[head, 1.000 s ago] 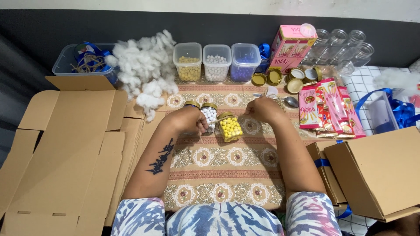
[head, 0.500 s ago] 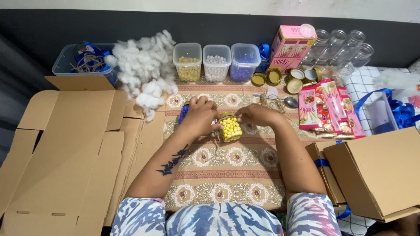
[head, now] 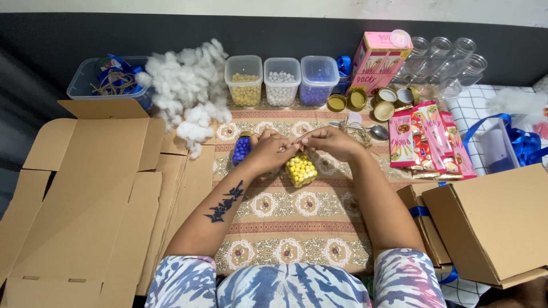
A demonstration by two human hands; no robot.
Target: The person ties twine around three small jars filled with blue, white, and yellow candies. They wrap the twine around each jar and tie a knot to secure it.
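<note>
Both hands now meet just above the jar of yellow beads, which lies on the patterned cloth of the desk. The left hand has come in from the jar of blue beads, now uncovered just left of it; a second ago it lay over jars there. The right hand sits up and right of the yellow jar. Fingertips of both are pinched together on something too small to tell.

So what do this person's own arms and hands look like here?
Both arms are bare from the short sleeves down; the sleeves are a blue, white and pink tie-dye print. The left forearm carries a dark tattoo. No gloves, rings or watch visible on the left hand or right hand.
</note>
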